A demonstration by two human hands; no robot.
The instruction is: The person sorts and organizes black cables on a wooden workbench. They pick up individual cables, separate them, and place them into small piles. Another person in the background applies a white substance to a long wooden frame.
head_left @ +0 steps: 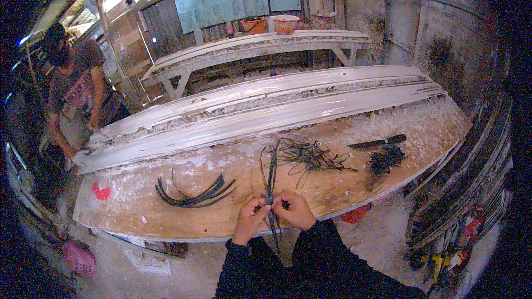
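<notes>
My left hand (250, 215) and my right hand (295, 209) meet at the near edge of a plaster-spattered wooden workbench (166, 213). Both pinch a thin bundle of dark wires (271, 180) that runs from the bench top down past my wrists. Beyond the bundle lies a tangled heap of dark wire (310, 155). A curved bunch of dark strips (194, 195) rests to the left of my hands.
A dark knife (378, 143) and a small dark wire clump (386, 160) lie at the right of the bench. Long white plaster mouldings (266, 113) fill its far side. Another person (69, 94) stands at the left end. A second bench (260, 47) stands behind.
</notes>
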